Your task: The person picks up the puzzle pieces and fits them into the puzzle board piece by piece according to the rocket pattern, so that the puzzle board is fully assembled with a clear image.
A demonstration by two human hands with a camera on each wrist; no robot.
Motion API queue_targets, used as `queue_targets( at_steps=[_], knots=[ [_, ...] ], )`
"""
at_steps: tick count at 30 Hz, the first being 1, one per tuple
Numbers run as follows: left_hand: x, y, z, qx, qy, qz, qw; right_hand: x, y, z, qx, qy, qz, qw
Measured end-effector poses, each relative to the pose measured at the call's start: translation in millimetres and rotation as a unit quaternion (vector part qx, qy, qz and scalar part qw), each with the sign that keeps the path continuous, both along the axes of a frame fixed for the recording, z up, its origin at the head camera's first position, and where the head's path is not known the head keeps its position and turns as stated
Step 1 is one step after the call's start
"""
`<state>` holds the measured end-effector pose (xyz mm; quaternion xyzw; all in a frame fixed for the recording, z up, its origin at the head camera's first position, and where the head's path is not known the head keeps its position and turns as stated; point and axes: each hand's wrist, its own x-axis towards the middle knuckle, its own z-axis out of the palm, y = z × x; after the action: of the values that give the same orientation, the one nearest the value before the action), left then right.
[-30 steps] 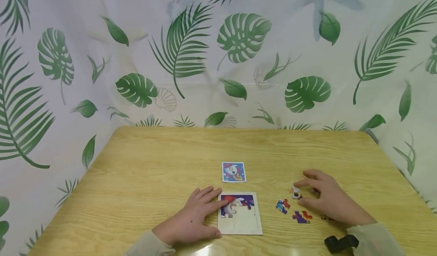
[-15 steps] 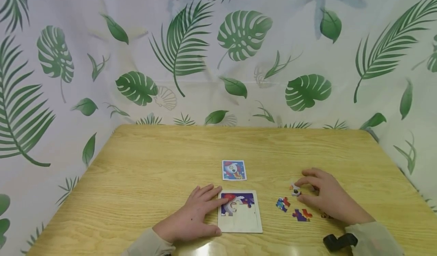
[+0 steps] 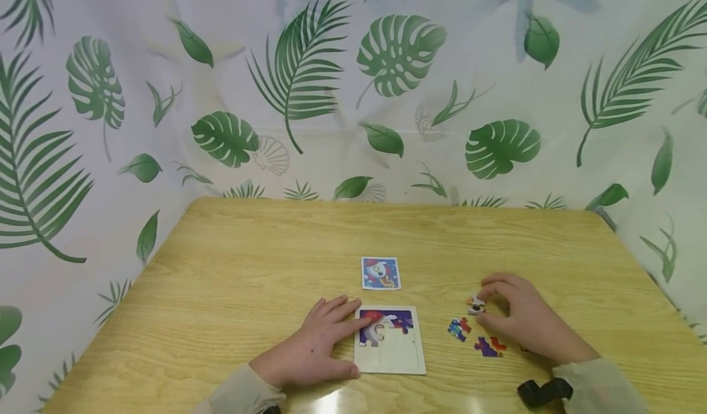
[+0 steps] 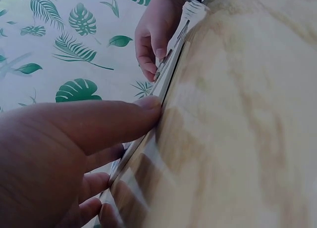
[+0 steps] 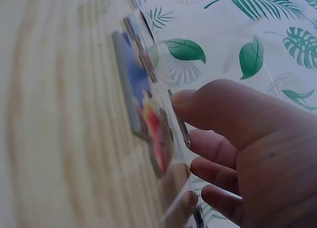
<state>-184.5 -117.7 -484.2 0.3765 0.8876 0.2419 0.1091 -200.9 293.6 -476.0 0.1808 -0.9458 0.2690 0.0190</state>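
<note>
A square puzzle board (image 3: pixel 390 363) lies on the table, its upper part filled with a purple, red and white picture and its lower part bare. Spread at the board's left side, my left hand (image 3: pixel 309 346) has its index fingertip on the filled corner and its thumb at the lower left edge. To the right of the board, my right hand (image 3: pixel 521 319) pinches a white and black puzzle piece (image 3: pixel 475 305) between thumb and fingers, low over the table. Close by lie a blue and red piece (image 3: pixel 458 329) and a purple and red piece (image 3: pixel 489 346).
Behind the board lies a small picture card (image 3: pixel 380 273) showing a white rocket on blue. Another piece (image 3: pixel 524 349) is partly hidden under my right hand. A leaf-patterned curtain (image 3: pixel 320 156) hangs behind the wooden table (image 3: pixel 248 248).
My right hand, with the white and black piece, has shifted slightly to the left. My left hand stays on the board. The head view has tilted a little.
</note>
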Motion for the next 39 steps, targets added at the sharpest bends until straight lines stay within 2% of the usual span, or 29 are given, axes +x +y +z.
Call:
queue_targets(
  at_steps=[6, 12, 19, 23, 29, 36, 39],
  knots=[
    [-1.9, 0.2, 2.6, 0.000, -0.009, -0.001, 1.0000, 2.1, -19.8, 1.7, -0.020, -0.006, 0.006, 1.000],
    [-3.0, 0.6, 2.9, -0.003, -0.018, 0.003, 0.9998, 6.6, -52.3, 3.0, -0.045, -0.008, 0.032, 0.998],
    [-2.2, 0.8, 4.2, -0.005, -0.011, 0.002, 0.9999, 14.7, -92.8, 4.9, -0.036, 0.013, 0.084, 0.996],
    [-1.8, 0.2, 3.6, -0.006, -0.009, 0.005, 0.9999, 18.5, -112.0, 4.9, -0.026, 0.010, 0.101, 0.994],
    [-2.2, 0.4, 1.5, -0.001, -0.012, 0.004, 0.9999, 22.0, -129.3, 2.4, -0.002, -0.009, 0.089, 0.996],
    [-1.7, 1.3, 1.3, -0.003, -0.008, 0.005, 1.0000, 23.3, -134.6, -2.7, -0.001, 0.013, 0.089, 0.996],
    [-0.7, 1.2, 2.2, -0.005, -0.017, 0.007, 0.9998, 24.4, -135.1, -3.6, -0.003, 0.016, 0.085, 0.996]
  ],
)
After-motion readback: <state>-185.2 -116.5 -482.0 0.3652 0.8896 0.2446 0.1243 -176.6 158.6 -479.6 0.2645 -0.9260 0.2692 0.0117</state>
